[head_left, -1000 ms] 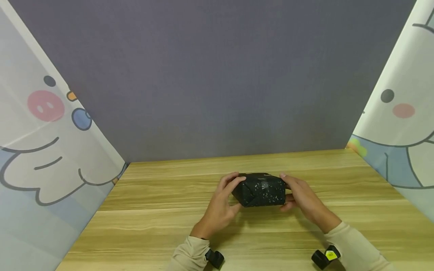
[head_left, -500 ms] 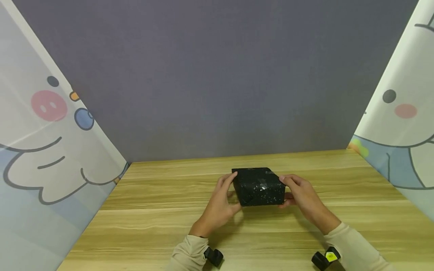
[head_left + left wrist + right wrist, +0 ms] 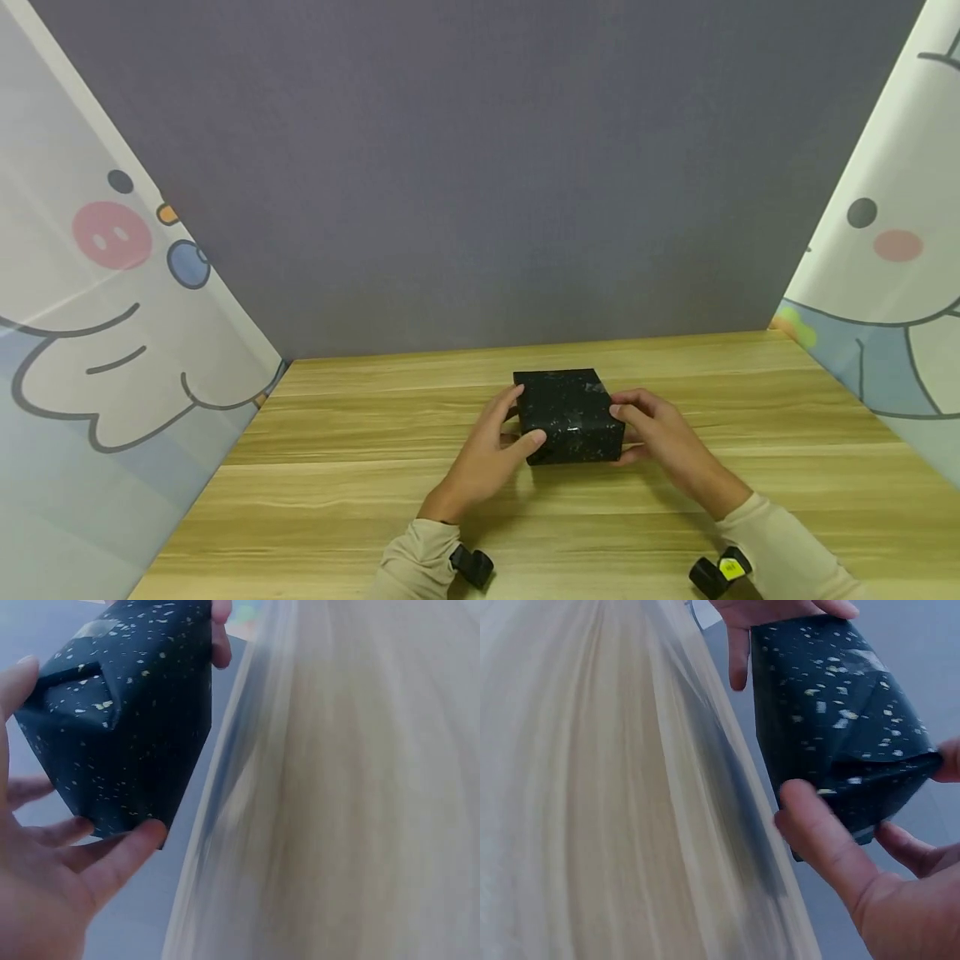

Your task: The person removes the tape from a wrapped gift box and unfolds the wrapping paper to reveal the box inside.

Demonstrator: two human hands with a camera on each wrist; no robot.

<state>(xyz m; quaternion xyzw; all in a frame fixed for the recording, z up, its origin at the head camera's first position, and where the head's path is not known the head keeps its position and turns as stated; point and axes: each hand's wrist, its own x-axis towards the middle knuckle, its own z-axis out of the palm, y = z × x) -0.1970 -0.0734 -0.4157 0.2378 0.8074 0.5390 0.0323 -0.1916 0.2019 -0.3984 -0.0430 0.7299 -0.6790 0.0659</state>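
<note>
While our left hand [image 3: 483,463] is gripping the left end of the black box [image 3: 572,402] and our right hand [image 3: 670,440] the right, we are holding it above the table [image 3: 337,467] | step: seemingly handling it two-handed | next move: probably calling for even finger pressure

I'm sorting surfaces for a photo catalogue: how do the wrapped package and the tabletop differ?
The package is black with pale flecks; the tabletop is light wood-toned with streaky grain. The package is a small block held between the left hand and right hand; the tabletop is broad and flat. Both surfaces are patterned.
</note>
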